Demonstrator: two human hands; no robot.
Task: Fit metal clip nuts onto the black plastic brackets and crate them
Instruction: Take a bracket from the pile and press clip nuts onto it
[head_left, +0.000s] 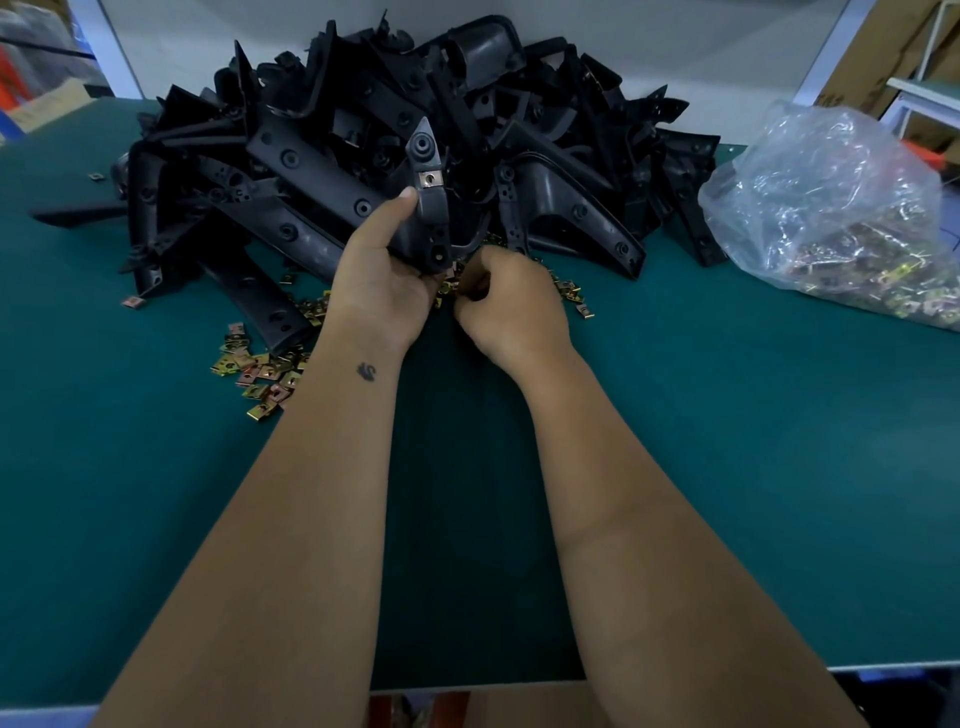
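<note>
My left hand (376, 270) grips a black plastic bracket (430, 208) and holds it upright above the table. One metal clip nut (429, 178) sits on the bracket's upper tab. My right hand (506, 306) rests just right of the left, fingers curled down into loose clip nuts (569, 296) on the mat; what it pinches is hidden. A big heap of black brackets (395, 124) fills the table's far middle. More loose clip nuts (257, 371) lie in a pile at the left of my left forearm.
A clear plastic bag (836, 218) full of clip nuts lies at the far right. The green mat (727, 441) covers the table. A single clip nut (132, 301) lies at the left. Cardboard boxes (878, 57) stand beyond the table's right corner.
</note>
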